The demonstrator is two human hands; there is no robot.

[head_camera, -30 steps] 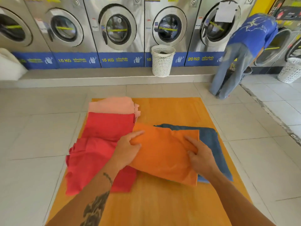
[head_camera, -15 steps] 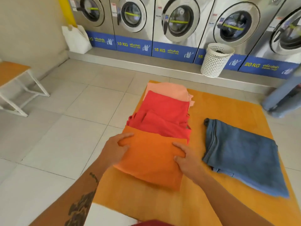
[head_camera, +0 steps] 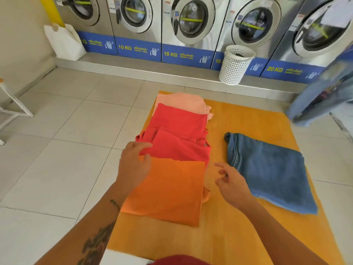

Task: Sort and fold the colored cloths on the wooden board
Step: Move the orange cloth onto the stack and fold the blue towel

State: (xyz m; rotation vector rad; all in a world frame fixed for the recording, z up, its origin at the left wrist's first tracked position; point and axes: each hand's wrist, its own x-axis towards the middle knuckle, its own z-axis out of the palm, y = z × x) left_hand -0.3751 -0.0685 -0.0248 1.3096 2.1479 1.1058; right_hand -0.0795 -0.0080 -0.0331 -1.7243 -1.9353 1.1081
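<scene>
A folded orange cloth [head_camera: 170,190] lies on the left side of the wooden board [head_camera: 248,236], nearest me. Behind it, red cloths [head_camera: 179,134] overlap in a row, with a pale pink cloth [head_camera: 183,102] at the far end. A folded blue cloth [head_camera: 267,169] lies apart on the right. My left hand [head_camera: 133,165] rests flat on the orange cloth's far left corner, fingertips touching the red cloth. My right hand [head_camera: 231,182] hovers over bare board between the orange and blue cloths, fingers loosely apart, holding nothing.
Washing machines [head_camera: 191,22] line the back wall. A white perforated basket [head_camera: 235,64] stands before them and a white bag [head_camera: 65,41] at the left. A person's jeans-clad legs [head_camera: 321,98] are at the far right. A white-framed bench [head_camera: 11,108] stands left on the tiled floor.
The orange cloth went from on top of the blue cloth to the left row in front of the red ones. Both hands have since released it; my right hand lifted off to the right.
</scene>
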